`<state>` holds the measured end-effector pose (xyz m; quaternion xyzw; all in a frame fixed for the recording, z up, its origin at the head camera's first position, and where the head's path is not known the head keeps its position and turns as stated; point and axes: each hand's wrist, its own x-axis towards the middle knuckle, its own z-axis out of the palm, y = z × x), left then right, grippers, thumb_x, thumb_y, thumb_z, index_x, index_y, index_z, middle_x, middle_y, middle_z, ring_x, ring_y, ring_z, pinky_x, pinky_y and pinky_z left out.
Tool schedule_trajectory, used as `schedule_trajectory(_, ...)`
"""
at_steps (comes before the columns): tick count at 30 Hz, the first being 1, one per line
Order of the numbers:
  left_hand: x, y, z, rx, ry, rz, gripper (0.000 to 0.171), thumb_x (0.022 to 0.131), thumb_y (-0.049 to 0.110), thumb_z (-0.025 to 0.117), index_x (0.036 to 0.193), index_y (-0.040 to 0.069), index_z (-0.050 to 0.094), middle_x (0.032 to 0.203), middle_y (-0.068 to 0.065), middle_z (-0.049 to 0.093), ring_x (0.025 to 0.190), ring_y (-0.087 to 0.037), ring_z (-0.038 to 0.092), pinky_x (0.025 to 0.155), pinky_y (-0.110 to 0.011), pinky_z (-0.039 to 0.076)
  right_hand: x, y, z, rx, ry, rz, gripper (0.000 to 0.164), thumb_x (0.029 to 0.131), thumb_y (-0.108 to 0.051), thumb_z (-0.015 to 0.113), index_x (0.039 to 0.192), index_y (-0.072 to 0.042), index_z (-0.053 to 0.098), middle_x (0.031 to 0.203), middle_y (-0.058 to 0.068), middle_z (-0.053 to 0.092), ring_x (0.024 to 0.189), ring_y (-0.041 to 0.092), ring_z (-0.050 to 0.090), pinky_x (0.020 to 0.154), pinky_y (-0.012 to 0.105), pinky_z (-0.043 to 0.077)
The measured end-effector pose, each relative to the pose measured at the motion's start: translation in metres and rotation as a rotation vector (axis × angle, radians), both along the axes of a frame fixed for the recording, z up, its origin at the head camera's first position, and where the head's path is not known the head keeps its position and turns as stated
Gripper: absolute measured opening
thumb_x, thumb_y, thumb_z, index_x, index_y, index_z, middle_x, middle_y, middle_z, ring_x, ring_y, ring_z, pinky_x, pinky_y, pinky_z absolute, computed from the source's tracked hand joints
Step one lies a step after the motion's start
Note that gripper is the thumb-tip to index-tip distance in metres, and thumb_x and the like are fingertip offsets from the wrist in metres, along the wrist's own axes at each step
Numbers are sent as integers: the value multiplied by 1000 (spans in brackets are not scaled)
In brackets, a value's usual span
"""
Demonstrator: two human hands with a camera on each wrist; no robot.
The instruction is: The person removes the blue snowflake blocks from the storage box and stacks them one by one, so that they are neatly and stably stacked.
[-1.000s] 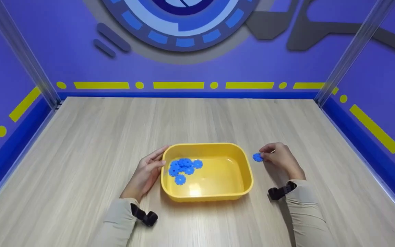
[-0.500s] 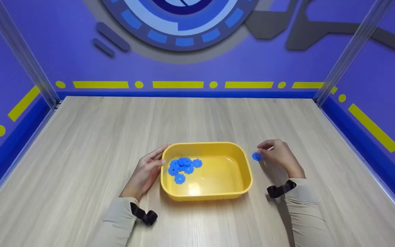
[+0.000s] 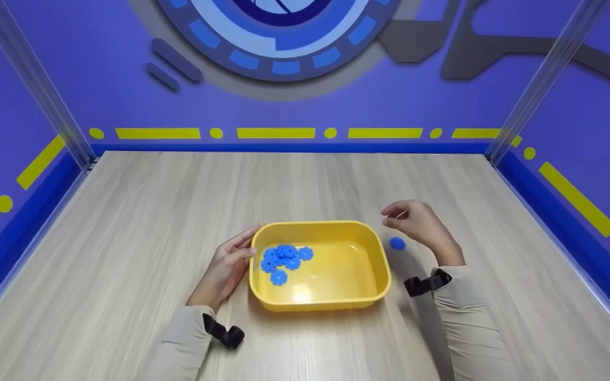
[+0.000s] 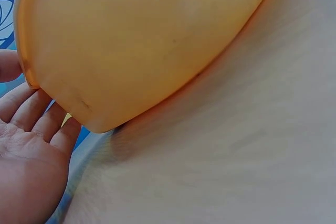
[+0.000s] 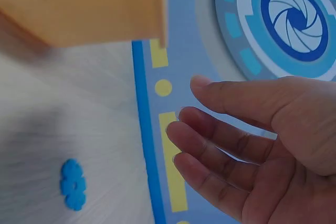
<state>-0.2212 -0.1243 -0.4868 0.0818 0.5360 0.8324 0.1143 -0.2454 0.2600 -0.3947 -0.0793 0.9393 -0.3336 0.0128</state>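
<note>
A yellow plastic tub [image 3: 331,304] sits on the table, with several blue notched discs [image 3: 284,253] heaped at its left end. My left hand [image 3: 228,267] grips the tub's left side, thumb at the rim and fingers along the outer wall; the left wrist view shows the fingers [image 4: 31,111] against the tub wall [image 4: 131,51]. One blue notched disc [image 3: 397,243] lies on the table just right of the tub. Above and beyond it is my right hand [image 3: 416,222], holding nothing. Thumb and fingers [image 5: 210,140] stand apart in the right wrist view, away from the loose disc [image 5: 73,184].
The wood-grain table [image 3: 178,196] reaches back to a blue-purple printed wall [image 3: 98,79] with yellow marks. Side walls and metal corner posts [image 3: 540,79] bound it left and right. Each wrist wears a black camera strap [image 3: 224,332].
My right hand has let go of the blue disc, which now lies on the table, and has risen up and away to the left. The left hand and the tub have stayed put.
</note>
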Motion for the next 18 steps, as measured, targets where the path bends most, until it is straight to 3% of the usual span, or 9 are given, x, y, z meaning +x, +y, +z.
schedule_trajectory(11, 0, 0, -1, 1, -1, 2, 59, 87, -8, 50, 144, -8, 34, 153, -21, 34, 141, -27, 33, 111, -29, 38, -7, -45, 24, 73, -3, 155, 20, 88, -7, 66, 107, -3, 71, 97, 13, 71, 87, 25, 66, 82, 39, 59)
schedule_trajectory(18, 0, 0, 0, 13, -6, -2, 60, 87, -8, 50, 144, -8, 34, 153, -21, 33, 141, -27, 33, 113, -31, 36, -10, -77, 30, 145, -38, 268, 20, 86, -10, 70, 106, -6, 72, 98, 10, 71, 87, 23, 66, 81, 37, 58)
